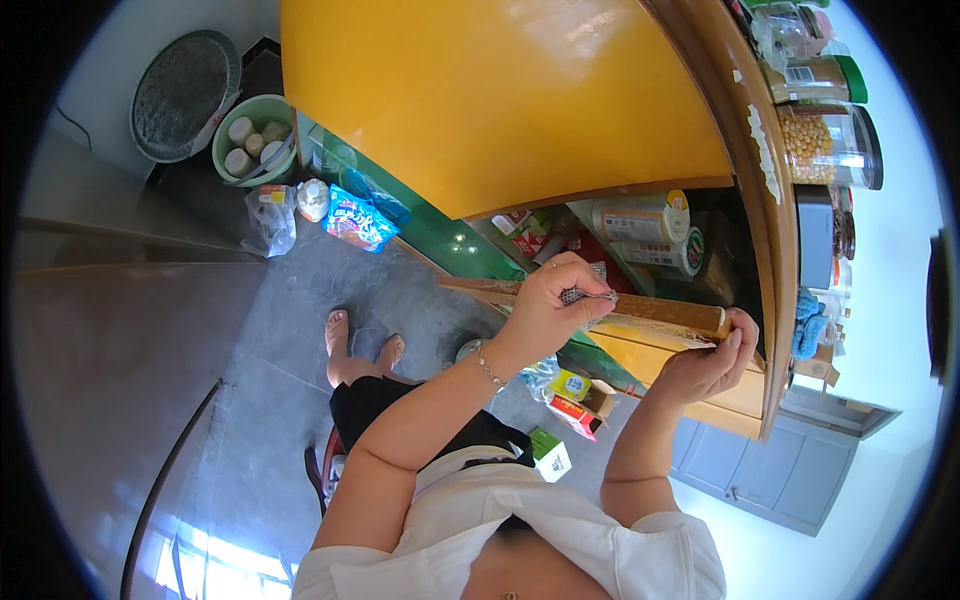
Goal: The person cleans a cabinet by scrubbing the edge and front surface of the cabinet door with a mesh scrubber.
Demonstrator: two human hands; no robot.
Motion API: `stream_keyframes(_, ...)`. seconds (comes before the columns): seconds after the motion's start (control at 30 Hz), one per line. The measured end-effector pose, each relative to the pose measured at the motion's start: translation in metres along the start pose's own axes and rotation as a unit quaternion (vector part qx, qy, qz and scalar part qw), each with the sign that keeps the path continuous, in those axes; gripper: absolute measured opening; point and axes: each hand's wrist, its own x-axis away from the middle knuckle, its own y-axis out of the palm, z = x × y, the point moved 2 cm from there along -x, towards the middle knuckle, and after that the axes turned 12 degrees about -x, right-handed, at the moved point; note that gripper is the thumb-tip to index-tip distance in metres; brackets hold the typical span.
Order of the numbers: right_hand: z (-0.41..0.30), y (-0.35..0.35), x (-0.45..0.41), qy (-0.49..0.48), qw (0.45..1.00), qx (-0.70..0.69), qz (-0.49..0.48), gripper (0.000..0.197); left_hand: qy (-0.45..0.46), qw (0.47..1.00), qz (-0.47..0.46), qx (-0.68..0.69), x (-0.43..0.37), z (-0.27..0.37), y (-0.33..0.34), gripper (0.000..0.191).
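An open wooden cabinet door (pixel 660 313) stands nearly edge-on in front of me, its brown edge worn and chipped. My left hand (pixel 564 296) pinches a folded, dark-and-light patterned cloth (pixel 589 294) against that edge. At the door's corner, my right hand (pixel 712 358) grips the wood, with its fingers around the end. Behind the door is the open compartment of a yellow cabinet (pixel 510 90). Inside lie white plastic tubs (pixel 641 217) bearing writing and some small packets (pixel 525 229), partly hidden by the door and my left hand.
Jars line the cabinet top, one holding yellow kernels (pixel 810 142); a blue cloth item (pixel 808 326) lies there too. On the grey floor are a blue snack bag (pixel 360 219), a clear plastic bag (pixel 271 221), a green bucket (pixel 255 105) of rounded things, and several cartons (pixel 574 405).
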Motion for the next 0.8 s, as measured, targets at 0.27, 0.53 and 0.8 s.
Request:
stream_keyframes(0.27, -0.005, 0.001, 0.0, 0.003, 1.0, -0.006, -0.007, 0.026, -0.104, 0.993, 0.039, 0.033, 0.028, -0.05, -0.025, 0.017)
stream_keyframes(0.53, -0.002, 0.002, -0.001, -0.004, 1.0, 0.0, -0.002, 0.026, 0.026, 0.999, -0.024, -0.027, -0.002, 0.009, 0.0, 0.016)
stream_keyframes(0.8, 0.005, 0.009, -0.003, -0.016, 0.999, -0.014, 0.043, 0.025, -0.202, 0.959, 0.195, -0.038, 0.056, -0.141, -0.062, 0.01)
